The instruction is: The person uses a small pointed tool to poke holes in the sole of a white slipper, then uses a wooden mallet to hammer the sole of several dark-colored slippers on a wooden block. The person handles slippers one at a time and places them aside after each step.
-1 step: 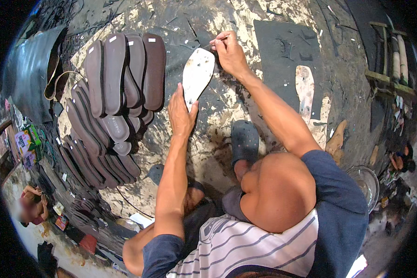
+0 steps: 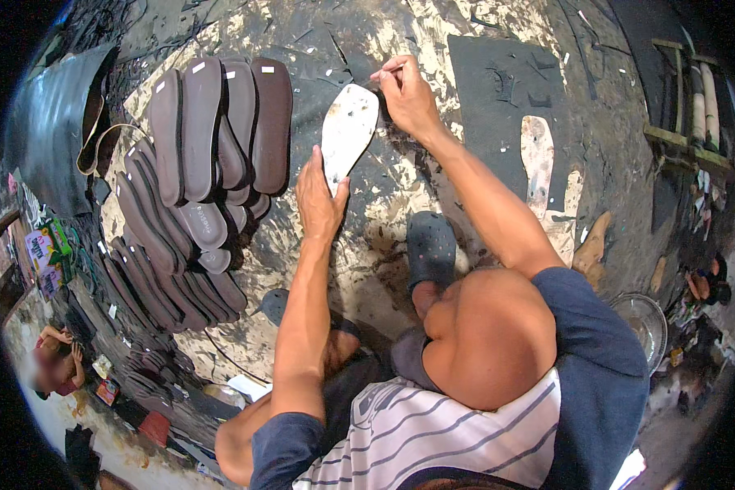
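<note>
A glue-stained floor [image 2: 400, 269] carries stacked brown soles [image 2: 212, 139], a pale sole template [image 2: 347, 131] and a dark rubber sheet [image 2: 498, 90].

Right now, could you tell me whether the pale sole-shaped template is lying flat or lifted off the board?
Lying flat. The template rests on the dark sheet, left hand pressing its near end, right hand at its far tip.

The sole-shaped template [image 2: 347, 131] looks stiff and pale, its matt face blotched with grey stains. Under it the floor [image 2: 433, 163] is rough and scuffed, dark coating worn through to light patches (glue or paint, hard to tell). The stacked soles [image 2: 212, 139] are dark brown, foam or rubber, matt and smooth. The black sheet [image 2: 498, 90] is dull rubber with cutouts. The clog [image 2: 431, 249] is grey moulded plastic.
</note>
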Demonstrator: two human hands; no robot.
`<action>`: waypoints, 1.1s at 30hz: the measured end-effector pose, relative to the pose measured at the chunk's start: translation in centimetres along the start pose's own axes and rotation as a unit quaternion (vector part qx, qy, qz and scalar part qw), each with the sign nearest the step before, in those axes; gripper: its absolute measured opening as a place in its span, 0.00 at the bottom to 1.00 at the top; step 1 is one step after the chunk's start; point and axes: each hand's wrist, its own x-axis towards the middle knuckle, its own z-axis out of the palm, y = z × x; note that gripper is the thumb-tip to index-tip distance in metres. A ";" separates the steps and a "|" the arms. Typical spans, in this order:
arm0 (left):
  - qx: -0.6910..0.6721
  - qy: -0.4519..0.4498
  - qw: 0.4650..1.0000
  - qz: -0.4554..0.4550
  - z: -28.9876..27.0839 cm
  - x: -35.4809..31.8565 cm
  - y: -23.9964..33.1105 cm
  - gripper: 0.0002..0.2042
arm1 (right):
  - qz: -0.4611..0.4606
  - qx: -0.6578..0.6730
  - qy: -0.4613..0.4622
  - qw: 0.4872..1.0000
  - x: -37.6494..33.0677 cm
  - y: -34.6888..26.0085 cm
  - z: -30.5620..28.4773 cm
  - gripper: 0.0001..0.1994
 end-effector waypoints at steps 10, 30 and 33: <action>-0.013 0.004 0.999 -0.031 0.3 0.6 -0.2 0.50 | -0.021 -0.078 -0.102 0.992 -1.3 -1.9 1.5 0.12; 0.077 0.038 0.994 0.072 -9.3 3.0 2.9 0.35 | 0.008 0.136 -0.008 0.991 -7.7 -3.2 -5.6 0.03; 0.061 0.093 0.993 0.031 -17.9 4.5 2.4 0.32 | 0.047 -0.076 0.204 0.975 -12.8 5.3 -15.9 0.08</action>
